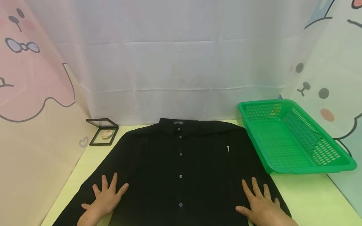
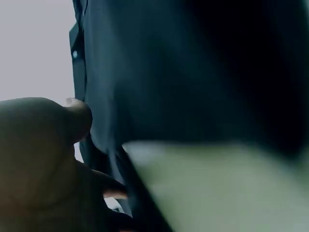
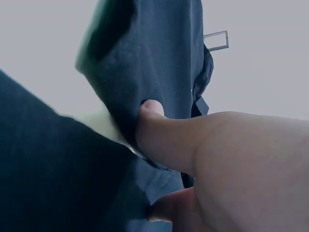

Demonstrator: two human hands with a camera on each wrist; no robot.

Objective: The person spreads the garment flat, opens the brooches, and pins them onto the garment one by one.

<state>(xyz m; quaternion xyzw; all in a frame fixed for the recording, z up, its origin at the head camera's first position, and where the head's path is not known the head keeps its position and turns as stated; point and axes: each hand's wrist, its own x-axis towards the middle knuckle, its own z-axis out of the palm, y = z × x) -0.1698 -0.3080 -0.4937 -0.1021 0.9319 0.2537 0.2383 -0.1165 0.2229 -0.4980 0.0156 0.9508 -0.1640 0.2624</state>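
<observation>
A black button-up shirt [image 1: 158, 169] lies front up on the table, its collar at the far side and its pale buttons running down the middle. My left hand [image 1: 104, 199] rests with spread fingers on the sleeve and body edge at the left. On the right sleeve, my right hand [image 1: 261, 204] lies spread in the same way. In the left wrist view the thumb [image 2: 77, 118] is beside the dark cloth. The right wrist view shows the thumb [image 3: 164, 140] against the shirt's fabric. The shirt's lower end is out of the head view.
A green plastic basket [image 1: 291, 171] stands at the right, its near left side by the right sleeve. At the back left is a black-framed case [image 1: 100, 144] with its lid up and a small round item [image 1: 107, 134] inside. White and cartoon-printed curtains [image 1: 169, 69] enclose the pale yellow-green table [image 1: 308, 194].
</observation>
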